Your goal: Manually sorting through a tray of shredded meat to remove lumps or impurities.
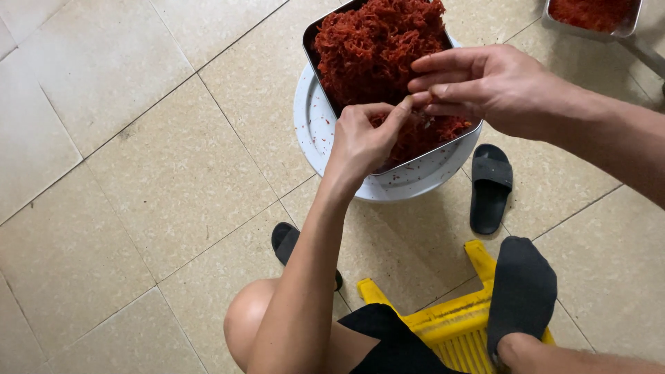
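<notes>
A metal tray [309, 46] heaped with shredded red stuff [374, 48] rests on a round white basin [308, 121] on the tiled floor. Over the tray's near side my left hand [361, 138] and my right hand [478, 86] meet. Their fingertips pinch together on something very small, too small to make out. The right hand's other fingers are stretched out over the red shreds.
A yellow plastic stool [450, 322] lies under my socked right foot [521, 291]. One black slipper [490, 187] sits right of the basin, another [285, 242] peeks out behind my left forearm. A second tray of red shreds [592, 14] is at top right.
</notes>
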